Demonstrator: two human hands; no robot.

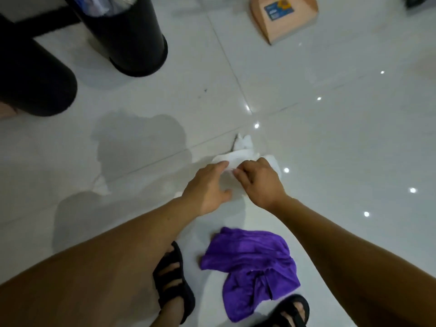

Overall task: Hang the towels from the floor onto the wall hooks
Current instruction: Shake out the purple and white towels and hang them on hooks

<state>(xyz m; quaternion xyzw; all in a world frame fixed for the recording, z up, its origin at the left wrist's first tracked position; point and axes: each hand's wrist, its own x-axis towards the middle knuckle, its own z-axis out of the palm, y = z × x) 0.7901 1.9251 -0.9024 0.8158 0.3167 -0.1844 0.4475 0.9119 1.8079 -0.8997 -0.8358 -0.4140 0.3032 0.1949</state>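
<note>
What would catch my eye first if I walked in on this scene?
Probably the bright purple towel, crumpled on the pale tiled floor between the person's black sandals at the bottom. Next, both hands meeting at a white towel at the centre: the right hand seems to pinch it, the left hand reaches with straight fingers. A black bin stands at upper left.

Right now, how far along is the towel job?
Done: nothing visibly hung; no hooks in view. In hand: right hand pinches the white towel on the floor, left hand touches it. Left: purple towel lies untouched by the sandals.
</note>
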